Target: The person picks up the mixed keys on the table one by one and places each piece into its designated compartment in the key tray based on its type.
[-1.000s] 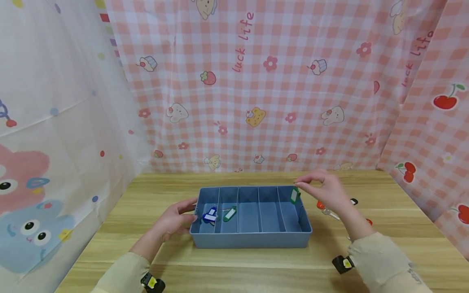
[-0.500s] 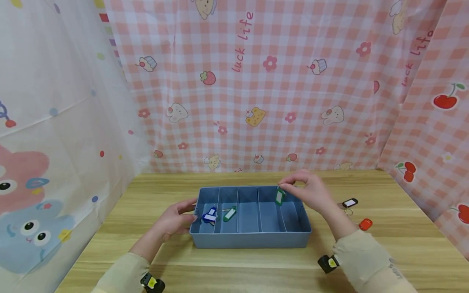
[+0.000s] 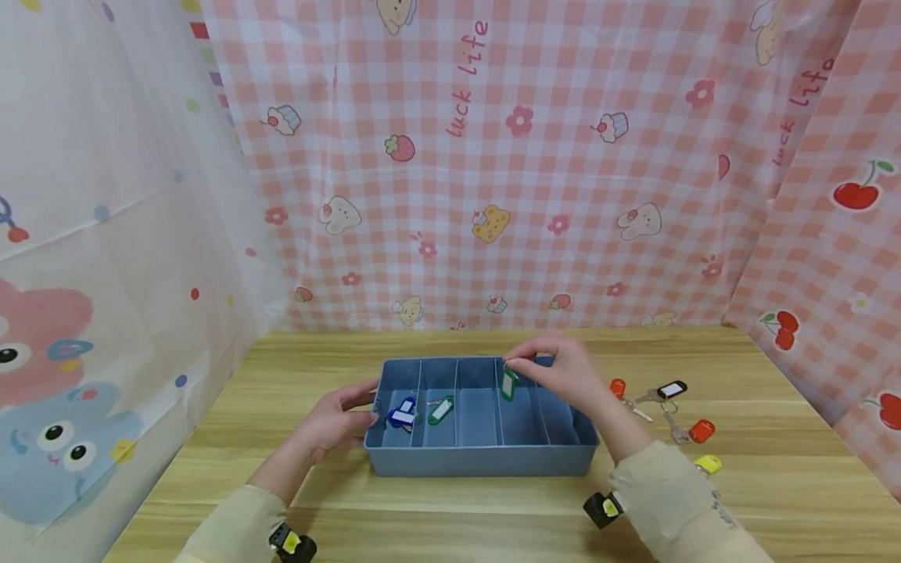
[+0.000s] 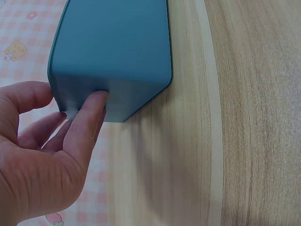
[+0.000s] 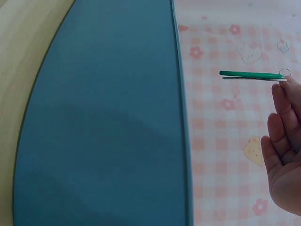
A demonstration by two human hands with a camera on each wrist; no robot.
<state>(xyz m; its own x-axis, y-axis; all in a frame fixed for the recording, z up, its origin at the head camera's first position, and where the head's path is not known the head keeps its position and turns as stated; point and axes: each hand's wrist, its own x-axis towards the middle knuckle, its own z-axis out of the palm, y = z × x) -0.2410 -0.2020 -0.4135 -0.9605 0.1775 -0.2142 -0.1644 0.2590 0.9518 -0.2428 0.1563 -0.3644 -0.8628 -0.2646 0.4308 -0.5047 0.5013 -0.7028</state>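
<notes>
A blue-grey divided box [image 3: 482, 462] stands on the wooden table. At its left end my left hand [image 3: 336, 422] touches the end wall with thumb and fingers spread; the left wrist view shows the thumb [image 4: 87, 120] on the outside of that wall. My right hand [image 3: 563, 370] pinches a green key tag [image 3: 509, 385] by its ring, and it hangs above the fourth compartment from the left. From the side, in the right wrist view, a thin key lies against the tag. Blue key tags [image 3: 403, 415] lie in the leftmost compartment, and another green key tag [image 3: 441, 410] in the second.
Right of the box lie tagged keys: two red tags [image 3: 701, 431], a black one [image 3: 672, 389] and a yellow one [image 3: 708, 464], the last partly behind the sleeve. Checked cloth [image 3: 422, 180] hangs behind the table [image 3: 422, 516], with more cloth at both sides.
My right hand has moved left with the green key tag, from over the right end of the box to over the fourth compartment. The left hand and the box have stayed put.
</notes>
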